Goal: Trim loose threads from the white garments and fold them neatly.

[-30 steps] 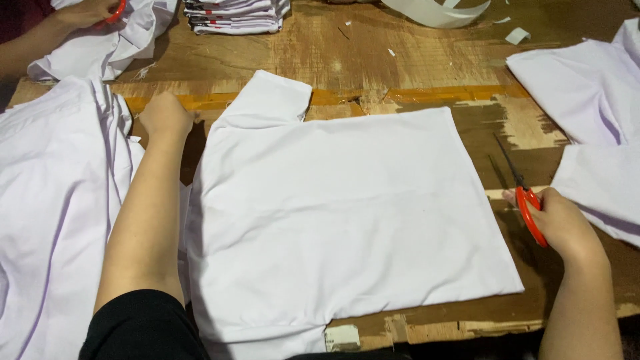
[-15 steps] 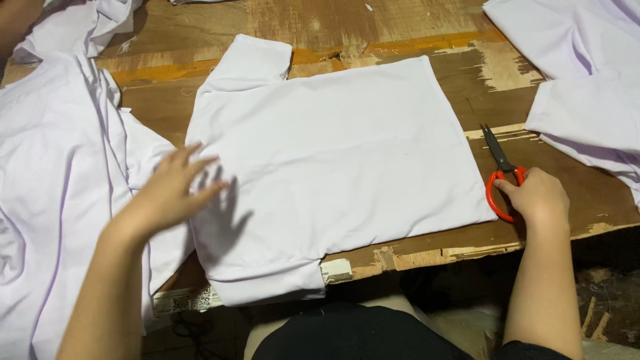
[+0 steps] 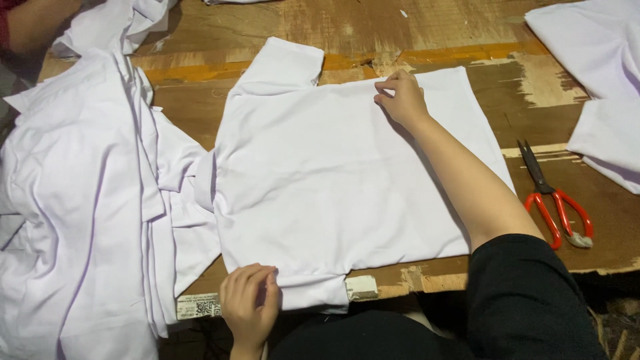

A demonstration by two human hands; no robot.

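A white T-shirt (image 3: 333, 173) lies flat on the worn wooden table (image 3: 280, 27), with one sleeve toward the far edge and one at the near edge. My left hand (image 3: 249, 308) pinches the near sleeve at the table's front edge. My right hand (image 3: 400, 97) reaches across the shirt and grips its far edge with bent fingers. Red-handled scissors (image 3: 553, 200) lie on the table to the right of my right arm, out of either hand.
A heap of white shirts (image 3: 87, 200) covers the left side. More white garments (image 3: 593, 60) lie at the far right. Another person's arm (image 3: 30, 27) shows at the top left. A small white label (image 3: 199, 307) sits at the front edge.
My right hand has let go of the scissors and moved to the shirt's far edge. My left hand has dropped from the shirt's left side to the near sleeve.
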